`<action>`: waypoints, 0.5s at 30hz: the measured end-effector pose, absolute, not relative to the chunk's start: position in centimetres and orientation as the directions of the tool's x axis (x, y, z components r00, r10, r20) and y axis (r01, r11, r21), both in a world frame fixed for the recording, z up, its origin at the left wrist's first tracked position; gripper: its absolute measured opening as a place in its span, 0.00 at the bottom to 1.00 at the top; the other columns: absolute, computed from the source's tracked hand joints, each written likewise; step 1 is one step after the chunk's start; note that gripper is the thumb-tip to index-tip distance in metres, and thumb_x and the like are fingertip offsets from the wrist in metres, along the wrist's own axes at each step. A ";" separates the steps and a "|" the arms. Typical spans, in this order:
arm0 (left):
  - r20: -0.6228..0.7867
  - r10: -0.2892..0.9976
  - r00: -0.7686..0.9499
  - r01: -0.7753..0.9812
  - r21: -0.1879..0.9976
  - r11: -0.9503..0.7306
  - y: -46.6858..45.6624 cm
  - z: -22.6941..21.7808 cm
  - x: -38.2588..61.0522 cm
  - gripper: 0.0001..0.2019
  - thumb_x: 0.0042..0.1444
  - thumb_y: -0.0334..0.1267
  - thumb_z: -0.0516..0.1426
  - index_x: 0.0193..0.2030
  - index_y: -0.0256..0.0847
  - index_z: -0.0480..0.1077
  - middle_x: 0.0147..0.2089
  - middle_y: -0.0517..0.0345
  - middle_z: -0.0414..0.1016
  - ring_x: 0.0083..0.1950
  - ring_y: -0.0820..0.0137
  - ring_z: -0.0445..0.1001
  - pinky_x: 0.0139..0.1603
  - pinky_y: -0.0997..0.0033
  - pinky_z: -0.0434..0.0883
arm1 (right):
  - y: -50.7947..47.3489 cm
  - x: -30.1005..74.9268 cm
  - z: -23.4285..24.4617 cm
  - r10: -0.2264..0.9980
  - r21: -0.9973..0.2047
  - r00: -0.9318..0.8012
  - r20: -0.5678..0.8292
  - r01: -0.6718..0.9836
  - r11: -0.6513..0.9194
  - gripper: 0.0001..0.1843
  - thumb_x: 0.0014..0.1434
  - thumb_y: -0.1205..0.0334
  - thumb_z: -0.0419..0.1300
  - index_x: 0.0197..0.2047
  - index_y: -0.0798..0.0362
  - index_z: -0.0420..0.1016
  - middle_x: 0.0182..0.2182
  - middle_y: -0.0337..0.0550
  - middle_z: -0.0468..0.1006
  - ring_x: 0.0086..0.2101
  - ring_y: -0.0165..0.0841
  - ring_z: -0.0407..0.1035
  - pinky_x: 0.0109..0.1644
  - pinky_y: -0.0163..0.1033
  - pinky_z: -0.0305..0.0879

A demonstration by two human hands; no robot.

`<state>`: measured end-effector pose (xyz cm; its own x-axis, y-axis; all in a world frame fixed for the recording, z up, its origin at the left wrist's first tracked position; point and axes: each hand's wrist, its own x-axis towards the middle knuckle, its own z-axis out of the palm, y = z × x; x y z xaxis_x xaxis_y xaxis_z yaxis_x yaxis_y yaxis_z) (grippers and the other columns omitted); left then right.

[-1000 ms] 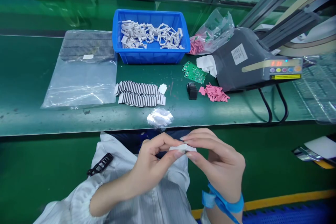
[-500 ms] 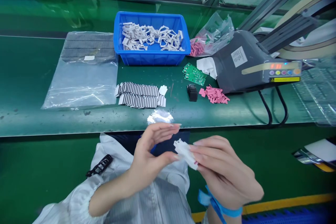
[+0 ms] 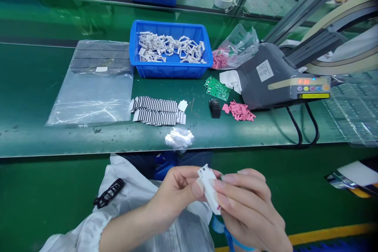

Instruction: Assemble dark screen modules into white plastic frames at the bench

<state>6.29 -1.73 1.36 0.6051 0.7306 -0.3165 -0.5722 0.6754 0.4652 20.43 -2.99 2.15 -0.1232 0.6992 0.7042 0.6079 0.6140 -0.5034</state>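
A small white plastic housing (image 3: 210, 192), with square cut-outs at its upper end and a bit of pink at its lower end, is held between both hands in front of my lap. My left hand (image 3: 173, 195) pinches its upper left side, thumb on top and fingers partly hidden behind. On the other side, my right hand (image 3: 251, 206) grips it with the fingers along its face. Beyond the hands, on the table's front edge, lies a crumpled clear film (image 3: 179, 138). Rows of white-and-black strips (image 3: 159, 111) lie just behind that.
A blue bin (image 3: 171, 71) of white plastic frames stands at the back. Right of it are green circuit boards (image 3: 217, 88), a black block (image 3: 215, 109), pink pieces (image 3: 239, 111) and a grey tape dispenser (image 3: 265, 82). Clear bags (image 3: 91, 98) lie at the left.
My left hand was spread beside the housing; its thumb and fingers have now closed on it. Both hands appear slightly lower in the view. My right hand keeps its grip.
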 end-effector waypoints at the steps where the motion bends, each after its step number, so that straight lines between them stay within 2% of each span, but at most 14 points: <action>1: -0.319 0.727 0.608 -0.577 0.451 0.680 -1.7 1.4 6.3 0.17 0.46 0.50 0.64 0.40 0.44 0.79 0.27 0.60 0.78 0.25 0.81 0.70 0.29 0.85 0.66 | -3.1 20.4 2.1 0.698 -0.496 -0.117 0.707 0.622 0.607 0.08 0.60 0.71 0.58 0.29 0.53 0.73 0.29 0.34 0.80 0.35 0.29 0.71 0.42 0.41 0.65; 8: -0.318 0.758 0.570 -0.594 0.478 0.647 -1.3 1.5 6.3 0.15 0.45 0.45 0.66 0.39 0.43 0.79 0.30 0.59 0.80 0.30 0.79 0.73 0.34 0.83 0.69 | -3.4 20.3 2.5 0.655 -0.356 -0.146 0.741 0.742 0.568 0.08 0.55 0.73 0.60 0.30 0.51 0.75 0.27 0.34 0.82 0.35 0.33 0.72 0.41 0.43 0.63; 11: -0.352 0.738 0.576 -0.610 0.415 0.675 -1.3 1.8 6.4 0.15 0.46 0.46 0.66 0.40 0.44 0.78 0.33 0.59 0.81 0.33 0.78 0.75 0.36 0.84 0.70 | -3.5 20.4 2.5 0.655 -0.316 -0.160 0.738 0.777 0.545 0.08 0.55 0.73 0.60 0.31 0.50 0.76 0.27 0.33 0.82 0.32 0.33 0.73 0.41 0.43 0.61; 15: -0.375 0.727 0.575 -0.644 0.340 0.685 -1.6 2.2 6.5 0.14 0.50 0.45 0.63 0.42 0.43 0.78 0.40 0.59 0.81 0.43 0.76 0.76 0.44 0.83 0.70 | -3.9 20.6 1.6 0.655 -0.229 -0.223 0.722 0.816 0.531 0.10 0.54 0.72 0.60 0.35 0.47 0.77 0.31 0.30 0.82 0.33 0.33 0.74 0.43 0.44 0.61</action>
